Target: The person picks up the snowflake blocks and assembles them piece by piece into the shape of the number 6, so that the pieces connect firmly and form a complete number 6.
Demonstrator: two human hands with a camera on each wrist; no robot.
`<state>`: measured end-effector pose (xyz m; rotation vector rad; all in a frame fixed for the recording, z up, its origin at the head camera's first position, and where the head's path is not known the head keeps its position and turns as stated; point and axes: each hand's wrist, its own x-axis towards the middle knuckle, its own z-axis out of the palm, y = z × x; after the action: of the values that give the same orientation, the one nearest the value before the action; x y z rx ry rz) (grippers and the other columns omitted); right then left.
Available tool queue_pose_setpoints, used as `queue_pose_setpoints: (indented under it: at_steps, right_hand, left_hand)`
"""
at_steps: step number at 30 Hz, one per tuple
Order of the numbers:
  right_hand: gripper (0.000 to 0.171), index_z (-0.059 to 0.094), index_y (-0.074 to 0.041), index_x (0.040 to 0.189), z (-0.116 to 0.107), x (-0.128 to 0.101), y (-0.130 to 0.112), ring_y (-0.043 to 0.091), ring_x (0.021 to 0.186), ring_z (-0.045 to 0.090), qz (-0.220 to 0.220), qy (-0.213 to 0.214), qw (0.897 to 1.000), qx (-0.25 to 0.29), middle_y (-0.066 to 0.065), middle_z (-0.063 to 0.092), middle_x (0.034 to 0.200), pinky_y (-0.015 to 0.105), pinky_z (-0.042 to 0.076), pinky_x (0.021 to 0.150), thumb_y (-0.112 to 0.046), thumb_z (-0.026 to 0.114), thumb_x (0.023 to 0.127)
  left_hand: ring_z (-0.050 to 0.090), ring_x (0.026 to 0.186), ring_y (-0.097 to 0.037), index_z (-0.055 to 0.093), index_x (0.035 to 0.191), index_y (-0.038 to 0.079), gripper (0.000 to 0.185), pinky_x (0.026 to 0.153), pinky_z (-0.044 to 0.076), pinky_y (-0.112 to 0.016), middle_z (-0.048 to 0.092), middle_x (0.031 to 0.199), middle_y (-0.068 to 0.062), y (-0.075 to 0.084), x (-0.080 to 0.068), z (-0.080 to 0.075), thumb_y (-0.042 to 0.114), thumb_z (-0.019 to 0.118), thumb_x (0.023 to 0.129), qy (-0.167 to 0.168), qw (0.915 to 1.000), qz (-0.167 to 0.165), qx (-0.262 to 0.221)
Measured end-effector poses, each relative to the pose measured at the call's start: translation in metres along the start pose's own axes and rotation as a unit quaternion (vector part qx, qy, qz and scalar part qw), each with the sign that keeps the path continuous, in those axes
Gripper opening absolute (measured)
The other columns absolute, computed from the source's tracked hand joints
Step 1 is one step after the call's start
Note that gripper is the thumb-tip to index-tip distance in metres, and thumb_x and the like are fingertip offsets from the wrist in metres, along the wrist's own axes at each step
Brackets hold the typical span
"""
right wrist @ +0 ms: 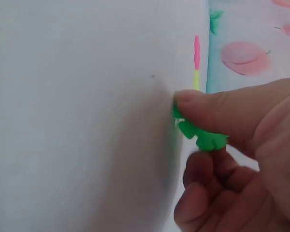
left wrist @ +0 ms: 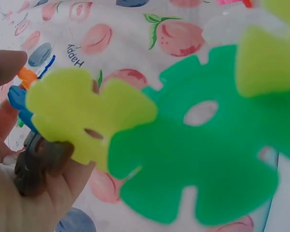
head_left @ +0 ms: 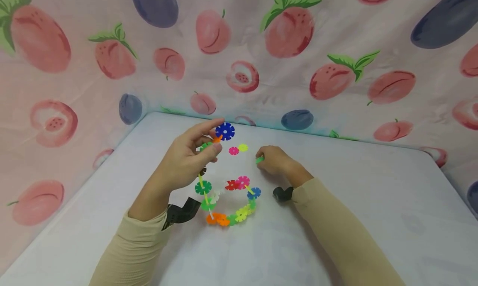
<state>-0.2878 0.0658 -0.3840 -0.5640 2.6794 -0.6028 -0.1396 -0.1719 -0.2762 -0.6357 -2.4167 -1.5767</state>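
Note:
A chain of coloured snowflake discs [head_left: 228, 203] curves in a ring above the white table [head_left: 373, 203]. My left hand [head_left: 186, 161] grips its upper end, where a blue disc [head_left: 225, 131] and an orange disc [head_left: 217, 139] stick out past the fingers. The left wrist view shows a large green disc [left wrist: 203, 145] and a yellow disc [left wrist: 82, 116] of the chain close up. My right hand [head_left: 274, 159] rests on the table and pinches a single green disc [right wrist: 200, 135] between thumb and fingers. A loose pink disc [head_left: 233, 150] and a yellow-green disc [head_left: 243, 147] lie between the hands.
A fruit-printed cloth [head_left: 284, 49] hangs behind and to the left of the table. Black wrist straps [head_left: 183, 211] show at both cuffs.

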Motion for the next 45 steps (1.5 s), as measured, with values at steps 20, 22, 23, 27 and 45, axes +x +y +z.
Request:
queue_pose_setpoints:
  at_steps: [20, 22, 23, 27, 45]
  right_hand:
    - [0.026, 0.071, 0.005, 0.117, -0.04, -0.128, -0.052, 0.019, 0.095, 0.073, -0.327, 0.301, 0.853, 0.273, 0.015, 0.074, 0.104, 0.029, 0.057, 0.081, 0.01, 0.06, 0.094]
    - [0.028, 0.07, 0.008, 0.116, -0.04, -0.134, -0.058, 0.021, 0.094, 0.073, -0.364, 0.329, 0.835, 0.25, 0.015, 0.074, 0.104, 0.025, 0.057, 0.077, 0.015, 0.062, 0.09]
    - [0.029, 0.071, 0.008, 0.115, -0.039, -0.136, -0.061, 0.022, 0.095, 0.073, -0.378, 0.345, 0.826, 0.234, 0.016, 0.074, 0.105, 0.024, 0.057, 0.075, 0.017, 0.064, 0.088]
    - [0.033, 0.072, 0.008, 0.113, -0.035, -0.139, -0.069, 0.025, 0.098, 0.072, -0.4, 0.402, 0.807, 0.161, 0.016, 0.073, 0.109, 0.019, 0.053, 0.065, 0.017, 0.071, 0.081]
    - [0.023, 0.065, 0.017, 0.109, -0.036, -0.147, -0.067, 0.019, 0.109, 0.067, -0.359, 0.28, 0.804, 0.383, 0.006, 0.071, 0.117, 0.029, 0.056, 0.083, 0.018, 0.065, 0.085]
  left_hand:
    - [0.062, 0.073, -0.018, 0.052, 0.146, 0.01, 0.051, 0.048, 0.05, -0.03, 0.056, 0.112, -0.008, 0.015, -0.009, 0.014, 0.004, 0.063, 0.096, -0.029, 0.9985, 0.046, -0.002]
    - [0.061, 0.072, -0.017, 0.053, 0.146, 0.01, 0.05, 0.047, 0.048, -0.03, 0.056, 0.112, -0.007, 0.016, -0.01, 0.015, 0.004, 0.062, 0.096, -0.034, 0.998, 0.054, -0.004]
    - [0.06, 0.07, -0.017, 0.053, 0.145, 0.01, 0.05, 0.046, 0.048, -0.03, 0.056, 0.112, -0.007, 0.017, -0.01, 0.016, 0.004, 0.062, 0.097, -0.035, 0.9977, 0.058, -0.002]
    - [0.058, 0.068, -0.016, 0.054, 0.144, 0.01, 0.049, 0.047, 0.047, -0.029, 0.057, 0.111, -0.005, 0.019, -0.011, 0.018, 0.004, 0.063, 0.096, -0.037, 0.9964, 0.076, 0.008]
    - [0.053, 0.091, -0.016, 0.057, 0.143, 0.013, 0.049, 0.057, 0.049, -0.028, 0.062, 0.12, 0.0, 0.023, -0.012, 0.021, 0.008, 0.066, 0.095, -0.023, 0.9944, 0.091, 0.05]
